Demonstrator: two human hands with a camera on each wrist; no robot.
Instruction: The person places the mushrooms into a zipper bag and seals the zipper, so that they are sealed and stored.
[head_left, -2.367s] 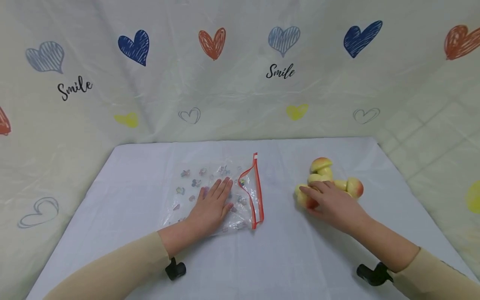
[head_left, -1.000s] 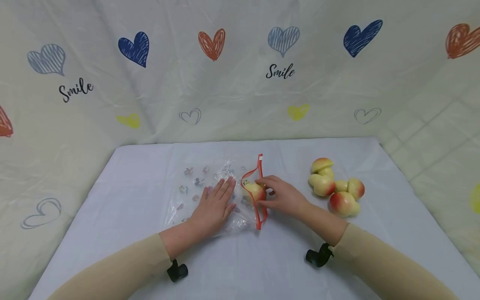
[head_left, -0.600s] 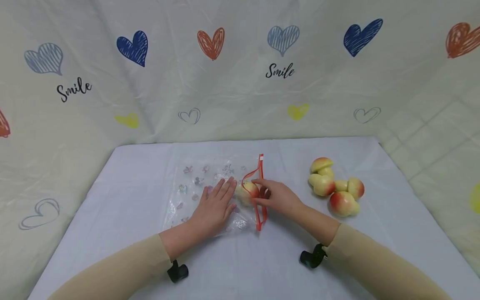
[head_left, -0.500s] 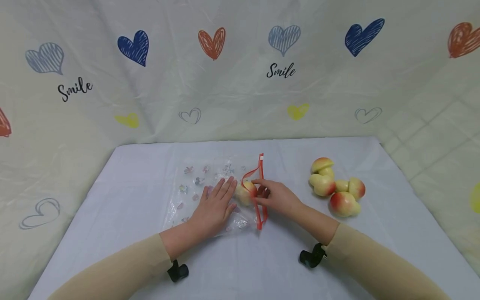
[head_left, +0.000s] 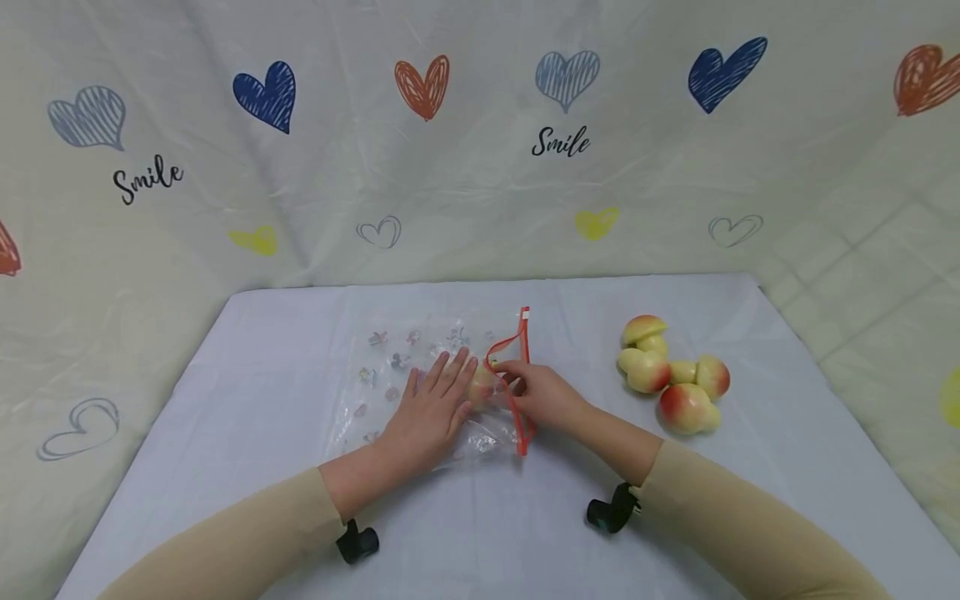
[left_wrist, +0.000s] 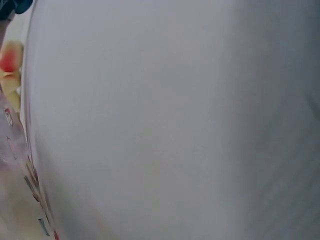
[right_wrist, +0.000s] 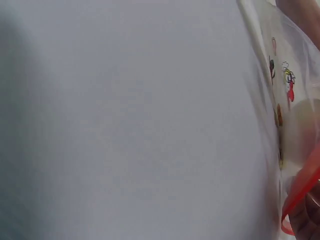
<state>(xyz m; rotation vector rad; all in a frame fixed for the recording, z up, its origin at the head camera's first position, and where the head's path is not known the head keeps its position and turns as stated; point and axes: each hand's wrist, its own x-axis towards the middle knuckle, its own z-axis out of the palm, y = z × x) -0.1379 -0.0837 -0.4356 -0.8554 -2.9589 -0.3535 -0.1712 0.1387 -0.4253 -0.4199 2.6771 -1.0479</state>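
Observation:
In the head view a clear plastic zip bag (head_left: 375,346) with small printed cartoon figures lies flat, its red-edged mouth (head_left: 524,333) gaping to the right. My left hand (head_left: 426,417) rests palm down on it, fingers straight. A yellow toy mushroom (head_left: 482,388) with a reddish cap is inside, just past the mouth, beside my left fingertips. My right hand (head_left: 546,395) reaches through the red edge, its curled fingers at the cap; the thumb is partly hidden. In the right wrist view the red edge (right_wrist: 302,185) crosses over my right fingers.
Several more toy mushrooms (head_left: 684,407) sit in a cluster at the right of the white-covered table (head_left: 262,367). A white sheet with hearts (head_left: 423,87) hangs behind it. Black wrist cameras (head_left: 611,510) are strapped below both sleeves.
My right hand has taken a toy mushroom from the cluster, carried it left to the bag's mouth and moved it inside. My left hand has stayed on the bag.

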